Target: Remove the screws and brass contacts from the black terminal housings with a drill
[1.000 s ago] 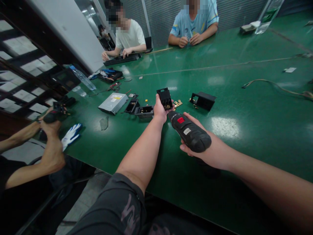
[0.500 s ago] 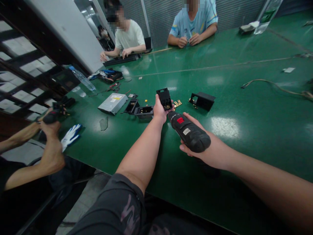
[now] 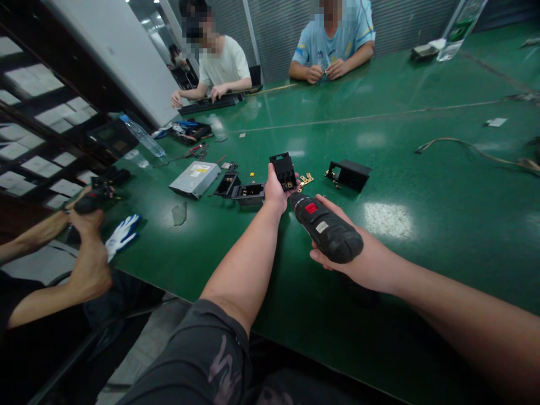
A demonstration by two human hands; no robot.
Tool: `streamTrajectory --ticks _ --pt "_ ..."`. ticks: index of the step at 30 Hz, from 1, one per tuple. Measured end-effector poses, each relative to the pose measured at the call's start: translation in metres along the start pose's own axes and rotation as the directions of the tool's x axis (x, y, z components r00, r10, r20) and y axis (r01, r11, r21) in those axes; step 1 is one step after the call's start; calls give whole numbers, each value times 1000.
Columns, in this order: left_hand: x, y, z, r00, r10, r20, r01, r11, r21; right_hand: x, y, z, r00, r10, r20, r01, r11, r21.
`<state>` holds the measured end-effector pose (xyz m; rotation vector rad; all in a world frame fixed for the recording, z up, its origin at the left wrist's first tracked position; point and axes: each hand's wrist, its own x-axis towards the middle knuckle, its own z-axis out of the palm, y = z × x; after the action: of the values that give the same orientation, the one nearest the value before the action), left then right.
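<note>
From the head cam, the left hand has a small black plastic socket housing closed in its fingers and thumb, standing upright and held up over the middle of the green laminate table, toward its near edge. It looks light and stiff but probably thin-walled, so I'd take it by the side walls and keep off the brass bit at its lower end.

The right hand is wrapped firmly around a black cordless screwdriver with a red button, cradling it from below, its nose just beside the left hand. That's likely the heavier piece, so the fat rubbery body is the place to hold it. Can't make out a bit on the tip from here.

Loose brass terminal strips lie right next to the housing, a black angled bracket sits further right, and two open black housings sit to the left.

Versus a second ago, the hands and both tools are basically unchanged; the whole view has only drifted a tiny bit.
</note>
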<state>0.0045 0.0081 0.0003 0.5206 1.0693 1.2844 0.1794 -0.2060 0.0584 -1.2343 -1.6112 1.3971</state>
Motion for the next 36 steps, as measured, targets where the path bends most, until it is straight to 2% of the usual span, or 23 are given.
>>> streamTrajectory --ticks 26,36 --pt "6 -2 -1 1000 14 16 -14 1000 8 0 0 1 1000 -23 -6 23 1000 -5" --pt "0 0 1 1000 7 6 -8 1000 29 -1 -1 -1 1000 -6 -6 6 1000 -2"
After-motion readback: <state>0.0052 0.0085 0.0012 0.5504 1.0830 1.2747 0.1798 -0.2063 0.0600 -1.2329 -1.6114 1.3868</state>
